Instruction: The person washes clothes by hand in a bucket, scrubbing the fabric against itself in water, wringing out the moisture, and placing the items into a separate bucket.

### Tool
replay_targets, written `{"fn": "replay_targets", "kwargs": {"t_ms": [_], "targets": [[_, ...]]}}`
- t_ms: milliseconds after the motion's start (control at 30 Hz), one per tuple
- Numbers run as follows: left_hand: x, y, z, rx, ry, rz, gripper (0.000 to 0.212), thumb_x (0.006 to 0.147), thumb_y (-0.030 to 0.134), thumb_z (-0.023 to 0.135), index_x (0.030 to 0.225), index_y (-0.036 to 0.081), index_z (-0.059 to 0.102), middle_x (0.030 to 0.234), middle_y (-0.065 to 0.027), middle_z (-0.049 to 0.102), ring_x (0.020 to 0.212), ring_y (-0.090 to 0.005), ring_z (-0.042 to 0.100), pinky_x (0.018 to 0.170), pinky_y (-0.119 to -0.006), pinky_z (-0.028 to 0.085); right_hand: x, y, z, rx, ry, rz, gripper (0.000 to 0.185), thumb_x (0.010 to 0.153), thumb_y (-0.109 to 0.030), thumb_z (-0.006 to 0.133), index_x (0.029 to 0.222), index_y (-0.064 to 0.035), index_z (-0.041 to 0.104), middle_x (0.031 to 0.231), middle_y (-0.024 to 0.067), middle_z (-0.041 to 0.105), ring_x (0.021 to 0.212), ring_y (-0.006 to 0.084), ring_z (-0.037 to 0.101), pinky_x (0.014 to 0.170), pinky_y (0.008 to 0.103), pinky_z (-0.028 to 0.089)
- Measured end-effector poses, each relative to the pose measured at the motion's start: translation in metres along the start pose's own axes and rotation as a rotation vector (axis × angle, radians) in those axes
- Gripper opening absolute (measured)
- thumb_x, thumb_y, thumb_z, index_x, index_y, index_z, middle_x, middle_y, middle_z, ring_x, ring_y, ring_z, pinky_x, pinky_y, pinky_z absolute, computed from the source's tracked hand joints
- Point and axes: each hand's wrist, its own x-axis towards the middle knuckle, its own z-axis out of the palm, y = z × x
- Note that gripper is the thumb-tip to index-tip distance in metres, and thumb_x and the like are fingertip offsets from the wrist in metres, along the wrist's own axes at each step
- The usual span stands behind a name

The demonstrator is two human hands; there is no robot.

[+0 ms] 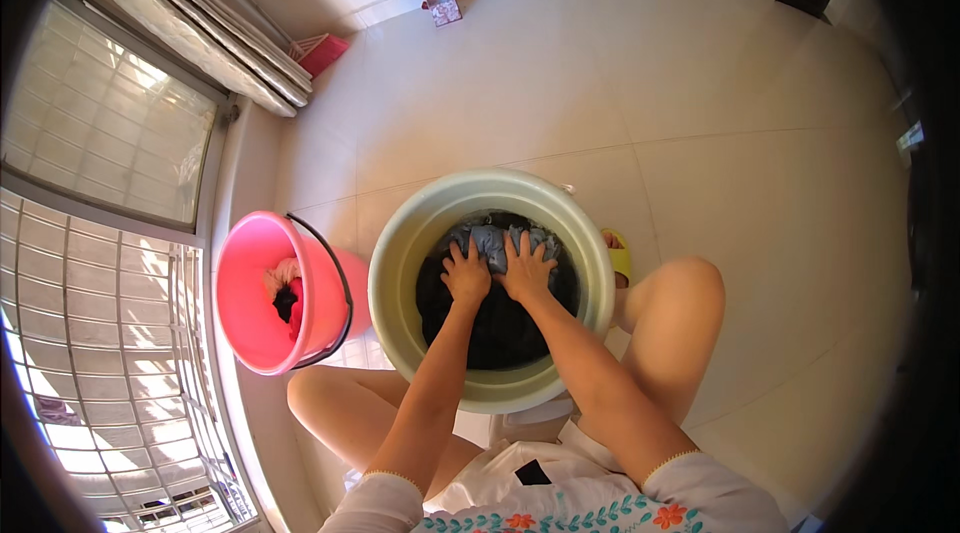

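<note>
Between my knees stands a large pale green plastic tub [409,203] holding dark water and cloth. My left hand [466,274] lies with fingers spread on a wet grey-blue cloth [489,244] near the tub's far side. Beside it, my right hand [527,269] presses on the same cloth, its fingers also apart. Neither hand is closed around the fabric. Black cloth [499,330] fills the nearer part of the tub; how much lies under the water cannot be seen.
A pink bucket [247,293] with a black handle stands left of the tub, with pink, red and black cloths inside. Farther left is a barred window [97,323]. A paper bag [442,6] and a red dustpan [322,54] sit by the far wall. A yellow-green slipper [618,260] is at right.
</note>
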Motion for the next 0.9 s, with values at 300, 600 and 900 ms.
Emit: {"fn": "replay_targets", "kwargs": {"t_ms": [300, 600, 900], "targets": [[0.032, -0.014, -0.009, 0.133, -0.113, 0.225, 0.020, 0.074, 0.013, 0.045, 0.090, 0.004, 0.053, 0.101, -0.0141, 0.050, 0.087, -0.0316, 0.050, 0.069, -0.042, 0.043, 0.022, 0.001, 0.017, -0.031, 0.126, -0.002, 0.068, 0.069, -0.027, 0.061, 0.125, -0.0131, 0.025, 0.122, 0.0156, 0.029, 0.108, 0.0358, 0.032, 0.078, 0.0530, 0.033], [-0.006, -0.006, -0.064, -1.331, -0.321, -0.305, 0.043, 0.075, 0.040, 0.047, 0.107, 0.011, 0.047, 0.095, -0.0094, 0.054, 0.093, -0.0257, 0.048, 0.073, -0.043, 0.039, 0.003, -0.007, -0.065, 0.308, 0.453, -0.250, 0.015, 0.069, -0.008, 0.048, 0.078, -0.0094, 0.060, 0.083, 0.0130, 0.053, 0.079, 0.0305, 0.050, 0.069, 0.0388, 0.041], [-0.028, -0.002, -0.073, -2.598, -0.990, 0.104, 0.053, 0.076, 0.056, 0.036, 0.091, 0.006, 0.049, 0.091, -0.0114, 0.051, 0.086, -0.0236, 0.049, 0.071, -0.033, 0.043, -0.098, -0.062, -0.075, 0.454, 0.458, -0.954, 0.007, 0.056, -0.014, 0.053, 0.061, -0.0094, 0.053, 0.076, 0.0042, 0.049, 0.080, 0.0243, 0.045, 0.062, 0.0384, 0.034]]}}
